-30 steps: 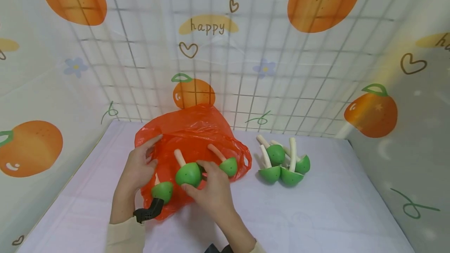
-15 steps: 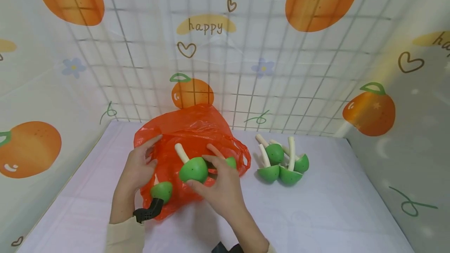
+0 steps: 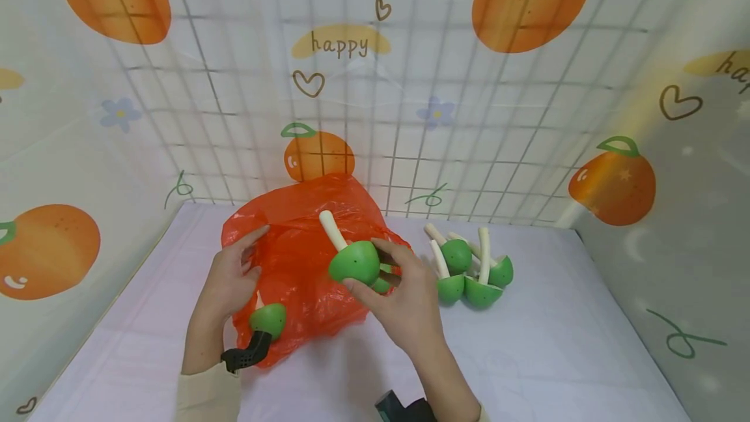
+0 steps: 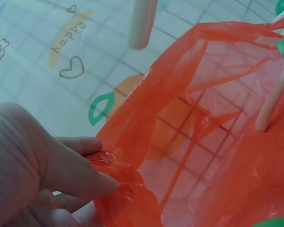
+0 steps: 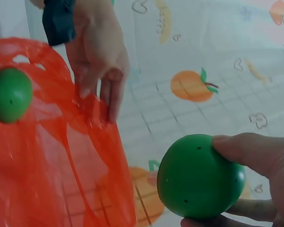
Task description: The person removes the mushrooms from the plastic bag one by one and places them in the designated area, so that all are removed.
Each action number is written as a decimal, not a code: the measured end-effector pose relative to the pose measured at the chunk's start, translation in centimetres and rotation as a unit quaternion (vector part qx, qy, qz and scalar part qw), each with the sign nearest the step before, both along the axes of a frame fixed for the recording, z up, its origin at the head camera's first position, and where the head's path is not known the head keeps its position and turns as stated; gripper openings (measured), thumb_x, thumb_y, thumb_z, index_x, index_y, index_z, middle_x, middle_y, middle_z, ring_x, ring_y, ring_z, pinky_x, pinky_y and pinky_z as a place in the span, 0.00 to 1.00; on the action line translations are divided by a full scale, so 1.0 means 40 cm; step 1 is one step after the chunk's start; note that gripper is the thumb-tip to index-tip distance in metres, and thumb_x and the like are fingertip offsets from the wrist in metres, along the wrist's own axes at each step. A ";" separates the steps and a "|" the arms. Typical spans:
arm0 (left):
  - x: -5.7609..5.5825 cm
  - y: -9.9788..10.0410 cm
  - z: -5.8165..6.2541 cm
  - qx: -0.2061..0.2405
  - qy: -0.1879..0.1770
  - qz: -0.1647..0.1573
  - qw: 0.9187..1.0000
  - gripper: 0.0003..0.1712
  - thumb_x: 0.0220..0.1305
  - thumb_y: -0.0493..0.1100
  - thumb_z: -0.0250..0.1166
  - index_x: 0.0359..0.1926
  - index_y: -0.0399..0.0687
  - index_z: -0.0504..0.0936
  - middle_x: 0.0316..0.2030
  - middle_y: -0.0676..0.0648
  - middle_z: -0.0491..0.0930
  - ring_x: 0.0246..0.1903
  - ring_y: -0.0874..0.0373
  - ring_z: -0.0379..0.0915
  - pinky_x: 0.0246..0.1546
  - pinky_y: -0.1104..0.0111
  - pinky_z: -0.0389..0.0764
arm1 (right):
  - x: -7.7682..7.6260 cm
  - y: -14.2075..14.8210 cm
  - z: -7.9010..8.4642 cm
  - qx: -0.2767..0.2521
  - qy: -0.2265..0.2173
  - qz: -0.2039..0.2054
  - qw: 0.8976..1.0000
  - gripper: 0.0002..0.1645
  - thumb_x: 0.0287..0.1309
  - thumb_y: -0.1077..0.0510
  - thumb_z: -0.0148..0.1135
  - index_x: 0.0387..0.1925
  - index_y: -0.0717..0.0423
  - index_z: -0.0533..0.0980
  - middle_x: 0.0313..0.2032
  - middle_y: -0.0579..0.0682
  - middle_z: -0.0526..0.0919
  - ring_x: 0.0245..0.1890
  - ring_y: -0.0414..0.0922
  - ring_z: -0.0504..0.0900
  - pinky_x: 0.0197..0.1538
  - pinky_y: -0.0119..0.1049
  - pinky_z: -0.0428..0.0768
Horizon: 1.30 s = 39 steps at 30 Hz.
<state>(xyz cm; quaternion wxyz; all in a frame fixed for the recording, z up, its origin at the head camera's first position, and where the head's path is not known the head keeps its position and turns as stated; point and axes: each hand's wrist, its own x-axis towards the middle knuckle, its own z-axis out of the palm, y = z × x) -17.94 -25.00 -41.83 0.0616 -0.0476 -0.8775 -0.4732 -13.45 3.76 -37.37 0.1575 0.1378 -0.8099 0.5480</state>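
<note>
My left hand (image 3: 224, 285) pinches the edge of a red plastic bag (image 3: 305, 279) between thumb and fingers, seen closely in the left wrist view. My right hand (image 3: 411, 301) holds a toy mushroom (image 3: 355, 263) by its green cap, above the bag, with the white stem slanting up and away. In the right wrist view that cap (image 5: 199, 179) hides its stem. Another green-capped mushroom (image 3: 269, 319) lies at the bag's near left, beside my left wrist. A further one (image 3: 382, 285) on the right part of the bag is mostly hidden behind my right hand.
Several more green mushrooms (image 3: 483, 293) stand clustered on the white table (image 3: 527, 357), right of the bag. A printed curtain (image 3: 457, 77) over a wire grid rises at the back, with similar sheets on both sides.
My right hand has lifted the mushroom off the bag and carried it up and to the right. My left hand stays at the bag's edge.
</note>
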 end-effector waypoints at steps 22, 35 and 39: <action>0.005 0.002 0.002 0.006 -0.012 0.005 1.000 0.41 0.69 0.22 0.54 0.80 0.48 0.65 0.76 0.37 0.64 0.74 0.36 0.62 0.70 0.43 0.68 | -0.051 0.180 0.015 -0.020 -0.013 -0.161 0.987 0.39 0.53 0.59 0.83 0.65 0.62 0.77 0.58 0.56 0.84 0.59 0.53 0.83 0.49 0.17 0.80; 0.004 0.005 0.004 0.005 -0.015 0.008 1.000 0.42 0.69 0.22 0.55 0.80 0.50 0.66 0.76 0.38 0.65 0.74 0.36 0.62 0.70 0.44 0.68 | -0.081 0.283 -0.003 -0.013 -0.015 -0.242 0.970 0.39 0.56 0.58 0.80 0.67 0.62 0.76 0.60 0.57 0.83 0.59 0.52 0.83 0.55 0.31 0.84; 0.004 0.006 0.008 0.005 -0.023 0.008 1.000 0.42 0.69 0.23 0.55 0.80 0.51 0.65 0.76 0.38 0.64 0.74 0.37 0.62 0.70 0.44 0.68 | -0.090 0.318 -0.017 -0.022 -0.027 -0.265 0.964 0.40 0.57 0.57 0.80 0.69 0.61 0.75 0.61 0.57 0.82 0.60 0.52 0.82 0.56 0.28 0.83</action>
